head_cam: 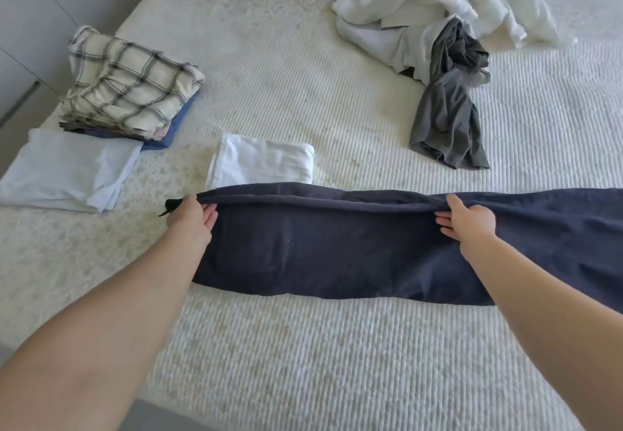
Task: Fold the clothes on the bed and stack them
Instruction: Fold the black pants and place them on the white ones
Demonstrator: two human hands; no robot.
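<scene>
A pair of navy trousers [337,248] lies stretched across the bed [303,346], running off the right edge of the view. My left hand [194,220] grips the far edge of the trousers at their left end, by a dark drawstring. My right hand [468,221] grips the same far edge further right, fingers curled over the fold. A folded white item [263,160] lies just beyond the trousers. At the left stand a stack topped by a plaid garment [131,90] and a folded pale blue piece [67,169].
An unfolded heap of white clothes [438,5] and a crumpled grey garment [448,117] lie at the far right of the bed. A grey wardrobe or wall [30,26] stands past the bed's left edge. The ribbed white bedspread shows bare in front of the trousers.
</scene>
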